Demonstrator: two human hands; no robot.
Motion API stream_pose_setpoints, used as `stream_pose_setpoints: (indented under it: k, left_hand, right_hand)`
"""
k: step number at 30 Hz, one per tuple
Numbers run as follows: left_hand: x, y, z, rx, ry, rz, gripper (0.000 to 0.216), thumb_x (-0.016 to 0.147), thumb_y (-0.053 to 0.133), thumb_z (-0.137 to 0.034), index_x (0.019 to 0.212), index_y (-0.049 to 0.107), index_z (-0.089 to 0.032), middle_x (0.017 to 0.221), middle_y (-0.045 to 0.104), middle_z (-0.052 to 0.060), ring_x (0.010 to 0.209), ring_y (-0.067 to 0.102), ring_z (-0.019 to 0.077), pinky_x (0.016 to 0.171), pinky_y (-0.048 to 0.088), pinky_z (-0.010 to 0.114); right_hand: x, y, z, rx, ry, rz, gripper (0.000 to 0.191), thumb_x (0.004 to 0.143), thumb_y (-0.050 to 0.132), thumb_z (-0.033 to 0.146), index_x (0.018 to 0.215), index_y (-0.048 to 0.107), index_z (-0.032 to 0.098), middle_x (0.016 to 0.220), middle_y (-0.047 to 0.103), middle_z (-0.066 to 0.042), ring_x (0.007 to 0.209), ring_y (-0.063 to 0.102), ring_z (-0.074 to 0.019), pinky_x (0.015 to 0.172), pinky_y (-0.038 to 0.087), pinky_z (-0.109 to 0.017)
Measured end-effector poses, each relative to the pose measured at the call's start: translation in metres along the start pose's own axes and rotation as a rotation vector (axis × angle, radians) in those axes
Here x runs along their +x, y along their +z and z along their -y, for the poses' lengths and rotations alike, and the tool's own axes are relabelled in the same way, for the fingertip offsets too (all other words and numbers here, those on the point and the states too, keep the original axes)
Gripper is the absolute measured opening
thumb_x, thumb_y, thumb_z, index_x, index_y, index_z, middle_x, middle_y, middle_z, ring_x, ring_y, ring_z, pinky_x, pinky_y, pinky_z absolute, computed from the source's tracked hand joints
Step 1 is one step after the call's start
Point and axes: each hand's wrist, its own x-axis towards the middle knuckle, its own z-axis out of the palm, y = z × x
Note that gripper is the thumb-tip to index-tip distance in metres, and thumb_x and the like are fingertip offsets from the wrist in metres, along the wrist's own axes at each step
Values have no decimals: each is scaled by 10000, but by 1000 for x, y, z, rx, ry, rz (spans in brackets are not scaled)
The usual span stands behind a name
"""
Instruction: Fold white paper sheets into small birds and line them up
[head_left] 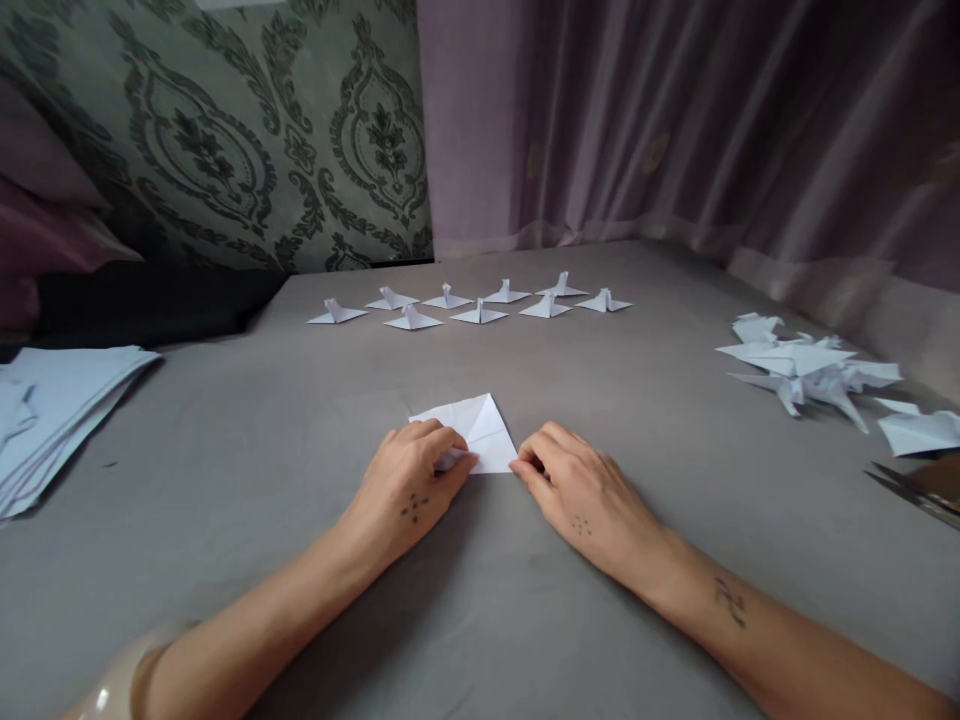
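Small pinches are holding a white paper

The left hand is curling over the left side of the white paper, with thumb and fingers pinching a folded part near the front edge. The right hand seems to be pinching the right corner between thumb and finger. The paper is lying on the grey cloth, between both hands. It is looking light and thin, so it is likely bending easily and tearing if tugged hard. The corners and edges are probably giving the best hold. What look like scissors are lying well off to the right, and a paper stack is sitting far left. Past the scissors, a heap of folded papers is resting. Ahead, the cloth is giving room for moving, up to the paper birds. Behind them, a curtain is hanging.
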Motion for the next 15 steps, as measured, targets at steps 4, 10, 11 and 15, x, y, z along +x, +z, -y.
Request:
stream_pose_setpoints:
  k: [4, 10, 11, 15]
  left_hand:
    - [0, 0, 0, 5, 10, 4, 153, 850, 524, -309, 833, 636, -206, 854, 640, 44, 799, 587, 203, 702, 439, 329]
    - [0, 3, 2, 49, 45, -39, 147, 846, 520, -288, 826, 639, -204, 825, 634, 45, 743, 573, 190, 682, 434, 323]
    - [0, 4, 3, 51, 47, -41, 148, 846, 520, -289, 831, 639, -203, 826, 634, 46, 742, 573, 191, 680, 433, 322]
    - [0, 4, 5, 44, 41, -26, 157, 851, 513, -296, 845, 640, -204, 842, 635, 50, 765, 575, 203, 690, 434, 336]
  right_hand:
    - [-3, -8, -8, 117, 9, 42, 87, 884, 488, 205, 847, 565, 219, 849, 595, -11, 665, 564, -127, 631, 433, -268]
    - [-8, -9, 0, 33, -127, 11, 347, 887, 405, 129, 1150, 574, 279, 872, 585, -27, 751, 553, -150, 698, 437, -286]
    - [-9, -9, 3, -9, -171, 28, 379, 880, 411, 123, 1177, 571, 296, 869, 576, -29, 773, 545, -157, 721, 434, -298]
    - [-13, -16, 7, -86, -199, 72, 313, 868, 455, 159, 1061, 654, 304, 858, 552, -30, 784, 522, -161, 741, 430, -320]
